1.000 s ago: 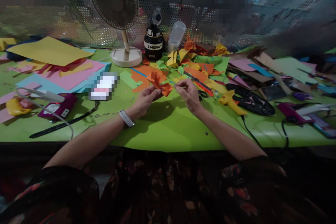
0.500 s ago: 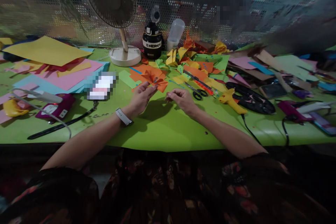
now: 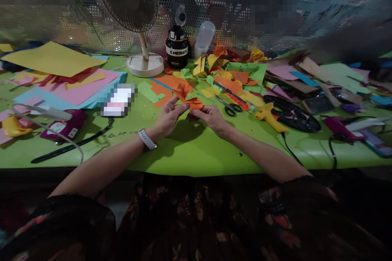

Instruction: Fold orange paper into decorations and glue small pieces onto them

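Observation:
An orange folded-paper flower (image 3: 183, 90) is held above the green table (image 3: 190, 159), between both hands. My left hand (image 3: 170, 117), with a white watch band at the wrist, pinches its lower left side. Thumb and fingers of my right hand (image 3: 212, 118) close on the flower's lower right petal, close to the left fingertips. Part of the paper is hidden behind the fingers. Flat orange paper (image 3: 161, 89) lies behind the hands, and black-handled scissors (image 3: 232, 109) rest just right of the right hand.
A yellow glue gun (image 3: 270, 116) with a cord and a black tray (image 3: 294, 116) lie to the right. Coloured paper sheets (image 3: 55, 59), a phone (image 3: 118, 102) and a purple power block (image 3: 64, 124) are on the left. A fan (image 3: 145, 65) and black bottle (image 3: 177, 51) stand behind.
My right hand, apart from the flower before, has come to grip its right side. The flower has turned in the left hand, and both hands are now close together.

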### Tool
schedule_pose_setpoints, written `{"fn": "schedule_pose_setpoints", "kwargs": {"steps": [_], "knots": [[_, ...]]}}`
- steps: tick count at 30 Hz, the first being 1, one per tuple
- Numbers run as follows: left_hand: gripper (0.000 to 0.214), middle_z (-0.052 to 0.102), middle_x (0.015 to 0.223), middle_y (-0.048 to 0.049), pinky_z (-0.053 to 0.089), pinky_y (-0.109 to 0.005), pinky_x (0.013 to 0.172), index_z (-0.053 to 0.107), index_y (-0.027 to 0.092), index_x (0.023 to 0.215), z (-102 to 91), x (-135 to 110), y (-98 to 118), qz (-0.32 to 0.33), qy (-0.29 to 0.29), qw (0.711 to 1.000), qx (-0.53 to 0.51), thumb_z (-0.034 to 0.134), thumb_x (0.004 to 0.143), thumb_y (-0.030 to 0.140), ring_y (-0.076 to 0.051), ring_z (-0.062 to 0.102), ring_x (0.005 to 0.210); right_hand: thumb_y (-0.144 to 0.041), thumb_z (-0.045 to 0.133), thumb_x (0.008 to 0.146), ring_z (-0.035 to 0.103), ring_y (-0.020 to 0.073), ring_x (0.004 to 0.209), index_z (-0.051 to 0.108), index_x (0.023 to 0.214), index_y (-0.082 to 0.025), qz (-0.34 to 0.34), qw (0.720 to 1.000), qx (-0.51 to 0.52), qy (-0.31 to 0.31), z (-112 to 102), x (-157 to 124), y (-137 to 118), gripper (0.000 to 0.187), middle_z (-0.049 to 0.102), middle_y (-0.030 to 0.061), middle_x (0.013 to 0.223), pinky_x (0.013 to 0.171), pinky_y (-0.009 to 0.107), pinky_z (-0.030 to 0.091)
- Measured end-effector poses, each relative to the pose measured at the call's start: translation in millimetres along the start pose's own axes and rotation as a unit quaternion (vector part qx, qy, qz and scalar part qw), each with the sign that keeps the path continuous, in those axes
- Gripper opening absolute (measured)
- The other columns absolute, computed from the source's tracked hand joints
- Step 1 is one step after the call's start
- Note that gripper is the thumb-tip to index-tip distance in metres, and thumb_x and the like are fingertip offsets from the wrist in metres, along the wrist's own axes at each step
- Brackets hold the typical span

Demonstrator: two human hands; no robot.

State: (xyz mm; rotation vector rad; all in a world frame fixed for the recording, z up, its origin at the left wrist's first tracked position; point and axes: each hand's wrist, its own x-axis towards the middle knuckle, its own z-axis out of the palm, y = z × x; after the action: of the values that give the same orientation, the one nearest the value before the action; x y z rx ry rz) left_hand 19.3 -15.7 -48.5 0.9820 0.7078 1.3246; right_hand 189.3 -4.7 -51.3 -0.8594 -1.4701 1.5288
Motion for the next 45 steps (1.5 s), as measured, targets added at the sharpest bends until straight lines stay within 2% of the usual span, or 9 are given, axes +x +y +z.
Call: {"fn": "schedule_pose_setpoints", "kwargs": {"steps": [6,11,14,18,25,29,33,38,45], "knots": [[0.031,0.073,0.078,0.0028,0.055,-0.026,0.073,0.062,0.022,0.094,0.1,0,2,-0.007,0.002,1.0,-0.005,0.082,0.07,0.023,-0.013,0.068,0.07,-0.048,0.071,0.079,0.071,0.0175,0.076,0.077,0.078,-0.02,0.012,1.0,0.029,-0.001,-3,2,7,0.029,0.077,0.0039,0.077,0.08,0.033,0.055],[0.035,0.073,0.075,0.0047,0.056,-0.023,0.079,0.059,0.021,0.086,-4.4,3,2,-0.008,0.021,1.0,-0.02,0.086,0.064,0.021,-0.01,0.07,0.073,-0.059,0.049,0.089,0.069,0.0179,0.072,0.075,0.071,-0.019,-0.029,0.998,-0.038,-0.029,-8,0,4,0.052,0.076,0.0067,0.075,0.074,0.033,0.054],[0.032,0.075,0.08,0.0023,0.056,-0.024,0.083,0.063,0.02,0.09,-5.0,3,1,-0.003,0.007,1.0,-0.004,0.085,0.068,0.023,-0.011,0.071,0.077,-0.06,0.06,0.084,0.063,0.014,0.06,0.072,0.068,-0.019,-0.042,0.996,-0.082,0.016,-7,-2,-2,0.045,0.072,0.0046,0.068,0.063,0.029,0.051],[0.034,0.078,0.091,-0.0015,0.057,-0.027,0.086,0.067,0.02,0.099,-3.8,1,2,-0.002,-0.02,1.0,0.022,0.084,0.071,0.027,-0.014,0.072,0.083,-0.055,0.074,0.075,0.057,0.011,0.053,0.069,0.072,-0.019,-0.054,0.994,-0.074,0.054,-4,-3,-5,0.036,0.066,-0.0004,0.06,0.055,0.026,0.047],[0.033,0.078,0.094,-0.0038,0.057,-0.033,0.09,0.068,0.019,0.098,-7.5,3,0,-0.059,-0.022,0.998,-0.004,0.085,0.071,0.027,-0.018,0.074,0.086,-0.056,0.072,0.077,0.054,0.0099,0.053,0.067,0.075,-0.019,-0.052,0.997,-0.05,0.04,-7,1,1,0.038,0.064,-0.0015,0.061,0.055,0.026,0.047],[0.039,0.078,0.085,-0.003,0.058,-0.03,0.085,0.067,0.017,0.098,-10.7,4,-4,-0.07,-0.016,0.997,-0.006,0.088,0.065,0.02,-0.016,0.074,0.08,-0.059,0.071,0.076,0.054,0.01,0.053,0.067,0.075,-0.02,-0.054,0.996,-0.057,0.04,-6,2,1,0.039,0.063,-0.0013,0.063,0.055,0.026,0.047],[0.036,0.079,0.088,-0.0044,0.059,-0.026,0.08,0.068,0.015,0.097,-10.0,4,-3,-0.084,0.003,0.996,0.005,0.087,0.066,0.017,-0.013,0.073,0.076,-0.059,0.072,0.075,0.053,0.0099,0.052,0.066,0.074,-0.02,-0.057,0.995,-0.063,0.044,-4,1,-1,0.04,0.062,-0.0019,0.061,0.053,0.025,0.046],[0.033,0.079,0.088,-0.0047,0.058,-0.027,0.083,0.07,0.014,0.097,-9.9,4,2,-0.095,-0.001,0.995,0.012,0.086,0.068,0.016,-0.014,0.073,0.077,-0.057,0.071,0.077,0.056,0.0106,0.054,0.069,0.079,-0.019,-0.055,0.995,-0.073,0.044,-4,0,-2,0.039,0.065,-0.0006,0.064,0.054,0.026,0.047],[0.033,0.076,0.09,-0.0038,0.056,-0.03,0.08,0.071,0.017,0.096,-10.3,4,5,-0.083,-0.003,0.995,0.051,0.086,0.068,0.025,-0.015,0.071,0.082,-0.056,0.064,0.085,0.054,0.0104,0.05,0.062,0.066,-0.019,-0.054,0.992,-0.111,0.016,-9,-1,-3,0.042,0.061,-0.0002,0.057,0.051,0.026,0.044]]}}
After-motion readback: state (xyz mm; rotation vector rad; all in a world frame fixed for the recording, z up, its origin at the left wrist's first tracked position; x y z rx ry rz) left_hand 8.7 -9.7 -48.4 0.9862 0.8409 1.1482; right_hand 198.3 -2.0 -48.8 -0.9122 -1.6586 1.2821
